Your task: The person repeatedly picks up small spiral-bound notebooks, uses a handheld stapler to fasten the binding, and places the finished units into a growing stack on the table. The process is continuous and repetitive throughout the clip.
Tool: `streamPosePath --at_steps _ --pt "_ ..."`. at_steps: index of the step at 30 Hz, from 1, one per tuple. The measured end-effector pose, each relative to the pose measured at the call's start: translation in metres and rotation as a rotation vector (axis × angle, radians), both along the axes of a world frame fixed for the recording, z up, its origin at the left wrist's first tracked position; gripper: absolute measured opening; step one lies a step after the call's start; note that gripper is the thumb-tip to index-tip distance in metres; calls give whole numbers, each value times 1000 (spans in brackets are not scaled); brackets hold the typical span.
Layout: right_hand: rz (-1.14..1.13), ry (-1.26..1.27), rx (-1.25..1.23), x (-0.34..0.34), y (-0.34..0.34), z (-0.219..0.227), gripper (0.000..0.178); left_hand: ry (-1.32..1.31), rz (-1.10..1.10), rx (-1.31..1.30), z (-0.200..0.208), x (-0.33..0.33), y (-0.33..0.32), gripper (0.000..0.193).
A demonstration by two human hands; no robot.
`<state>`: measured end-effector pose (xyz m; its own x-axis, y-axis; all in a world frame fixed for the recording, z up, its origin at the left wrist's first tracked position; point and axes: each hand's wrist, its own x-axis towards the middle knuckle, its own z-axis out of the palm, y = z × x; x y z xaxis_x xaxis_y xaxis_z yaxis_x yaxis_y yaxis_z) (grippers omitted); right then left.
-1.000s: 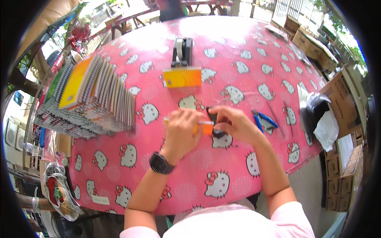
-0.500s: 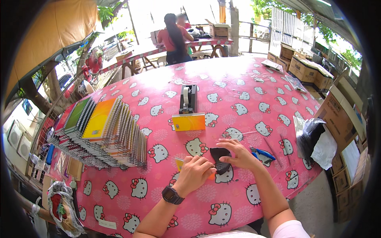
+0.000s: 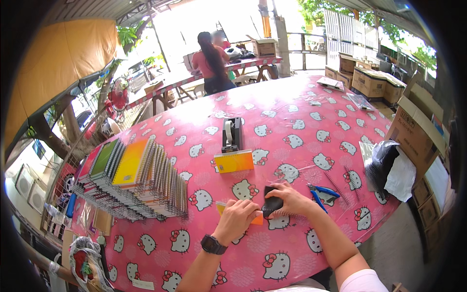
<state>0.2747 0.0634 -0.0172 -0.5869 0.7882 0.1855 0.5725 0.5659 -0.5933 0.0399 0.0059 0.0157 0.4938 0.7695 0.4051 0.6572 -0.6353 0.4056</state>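
My left hand [image 3: 239, 217], with a dark watch on the wrist, has its fingers closed on a small yellow and orange notebook [image 3: 257, 220]. Most of that notebook is hidden under the hand. In my right hand [image 3: 290, 199] is a black block-like object [image 3: 272, 202] whose exact kind I cannot make out. It is right beside the left fingertips, at the notebook's right end. Just beyond the hands a yellow-orange spiral notebook [image 3: 234, 162] lies in front of a black tape dispenser [image 3: 232, 134]. Blue-handled pliers [image 3: 321, 194] are to the right of my right hand.
Tall stacks of spiral notebooks [image 3: 146, 182] stand at the left on the pink patterned tablecloth [image 3: 258, 243]. Loose wire coils [image 3: 335, 183] lie past the pliers. Dark wrapping and white paper [image 3: 400, 177] and cardboard boxes [image 3: 416, 141] are at the right. A person [image 3: 212, 65] is at a farther table.
My right fingers have gone from spread to closed around the black object, which has turned and moved against the left fingertips. The whole view has shifted slightly.
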Motion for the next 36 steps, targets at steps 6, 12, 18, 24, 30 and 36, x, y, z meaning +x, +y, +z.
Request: streamPosePath --at_steps 6,12,18,24,30,36 --pt "203 537 -436 6 -5 38 54 56 198 197 -11 -31 -8 22" --pt "26 320 -391 -14 -9 17 54 -12 144 196 -19 -26 -5 21" --pt "-88 179 -296 -16 -10 13 59 -104 141 153 -22 -22 -6 43" --pt "141 396 -419 -15 -20 26 53 -184 162 139 -30 -18 -6 73" --pt "191 452 -462 -18 -28 40 52 -220 141 155 -34 -11 -7 80" --pt "-40 399 -332 -13 -15 24 53 -317 109 156 -19 -10 -11 79"
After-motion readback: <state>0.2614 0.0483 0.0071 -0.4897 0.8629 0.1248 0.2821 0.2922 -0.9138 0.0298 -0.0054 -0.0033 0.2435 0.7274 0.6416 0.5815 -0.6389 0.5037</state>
